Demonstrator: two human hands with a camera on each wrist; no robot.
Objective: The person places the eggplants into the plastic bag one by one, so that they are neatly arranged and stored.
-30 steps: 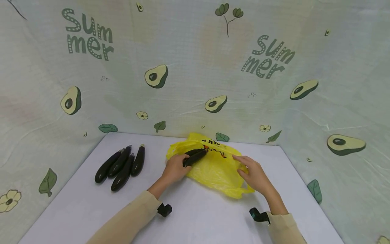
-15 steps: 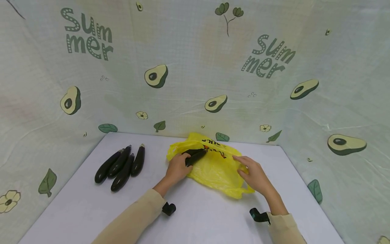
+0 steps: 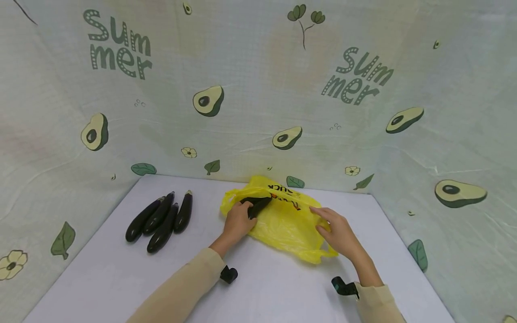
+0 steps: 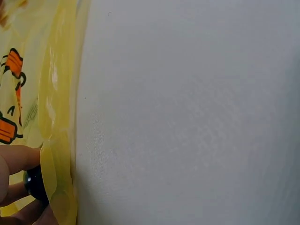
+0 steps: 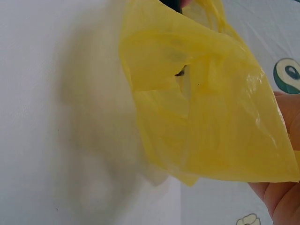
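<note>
Yellow bag [image 3: 286,229], black eggplants [image 3: 163,229], pale avocado-print cloth [image 3: 246,58]

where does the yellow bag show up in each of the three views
Head: the yellow bag lies a little below and right of the middle.
Left wrist: the yellow bag runs down the left side, cut off by that edge.
Right wrist: the yellow bag spreads from the middle to the right.
Shared landmark: the white tabletop, right of the bag in the left wrist view, left of it in the right.
</note>
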